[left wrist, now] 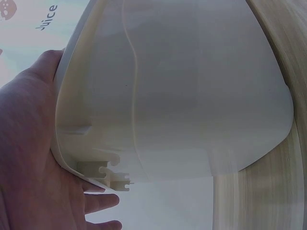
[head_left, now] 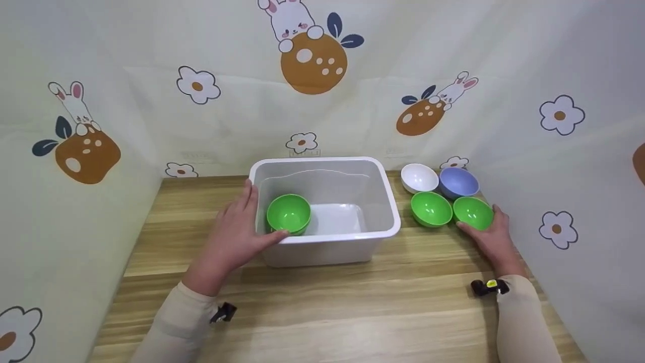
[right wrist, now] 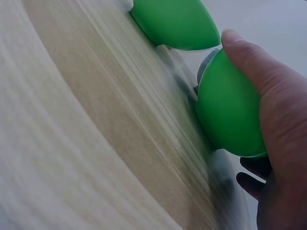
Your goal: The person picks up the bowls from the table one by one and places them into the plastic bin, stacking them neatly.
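**Glossy green bowl [head_left: 473, 209], likely light and slick, in your right grip [head_left: 493, 239]**

Your right grip is grasping this bowl from the near side, thumb at its near left edge, fingers round its right side. It sits opening upward on the tabletop [head_left: 352, 307], as far as the views show. It looks like plastic, so expect it stiff and hard to break, but slippery on the curve. Take hold high, just under the rim, thumb opposite fingers; lower down they could slide.

Just left of your right thumb stands a second green bowl [head_left: 431, 208], close enough to get nudged. Beyond the grip are a blue bowl [head_left: 459, 182] and, left of that, a white bowl [head_left: 419, 178]. The patterned cloth [head_left: 559, 166] rises near your right fingers, leaving little room on that side.

Farther left, the white bin [head_left: 327, 252] raises its wall as a barrier. Your left grip [head_left: 234, 234] rests at its near left corner, fingers straight along the side, thumb over the near rim. Just past that thumb, inside, sits another green bowl [head_left: 289, 212].
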Available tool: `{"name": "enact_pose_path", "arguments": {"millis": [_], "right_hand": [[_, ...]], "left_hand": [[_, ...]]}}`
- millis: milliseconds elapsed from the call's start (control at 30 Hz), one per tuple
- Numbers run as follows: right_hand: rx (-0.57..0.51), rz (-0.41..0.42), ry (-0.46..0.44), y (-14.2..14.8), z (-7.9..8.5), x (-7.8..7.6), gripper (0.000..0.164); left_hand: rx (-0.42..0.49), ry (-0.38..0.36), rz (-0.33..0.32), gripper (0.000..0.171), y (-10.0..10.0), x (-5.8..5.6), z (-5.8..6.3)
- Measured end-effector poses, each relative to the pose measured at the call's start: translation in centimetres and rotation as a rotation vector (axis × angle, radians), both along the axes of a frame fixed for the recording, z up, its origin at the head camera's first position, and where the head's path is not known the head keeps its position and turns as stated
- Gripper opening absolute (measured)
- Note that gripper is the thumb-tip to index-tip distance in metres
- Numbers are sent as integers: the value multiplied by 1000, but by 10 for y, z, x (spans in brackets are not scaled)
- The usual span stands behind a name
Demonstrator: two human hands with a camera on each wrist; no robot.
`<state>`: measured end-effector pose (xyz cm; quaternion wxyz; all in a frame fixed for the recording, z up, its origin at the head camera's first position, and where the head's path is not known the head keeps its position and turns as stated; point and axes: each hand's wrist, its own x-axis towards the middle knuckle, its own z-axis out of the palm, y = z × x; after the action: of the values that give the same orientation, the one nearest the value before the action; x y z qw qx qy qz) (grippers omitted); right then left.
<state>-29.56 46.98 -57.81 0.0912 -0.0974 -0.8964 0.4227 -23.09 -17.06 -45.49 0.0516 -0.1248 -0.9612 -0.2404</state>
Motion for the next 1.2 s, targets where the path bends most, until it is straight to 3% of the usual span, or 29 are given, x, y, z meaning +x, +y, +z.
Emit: {"name": "enact_pose_path", "arguments": {"millis": [833, 1200], "right_hand": [[-51, -59, 41, -4, -6, 0, 128], [-54, -98, 130, -3, -10, -1, 114]], "left_hand": [[-13, -19, 13, 130, 1, -2, -1], [-1, 4, 12, 131, 0, -1, 1]]}}
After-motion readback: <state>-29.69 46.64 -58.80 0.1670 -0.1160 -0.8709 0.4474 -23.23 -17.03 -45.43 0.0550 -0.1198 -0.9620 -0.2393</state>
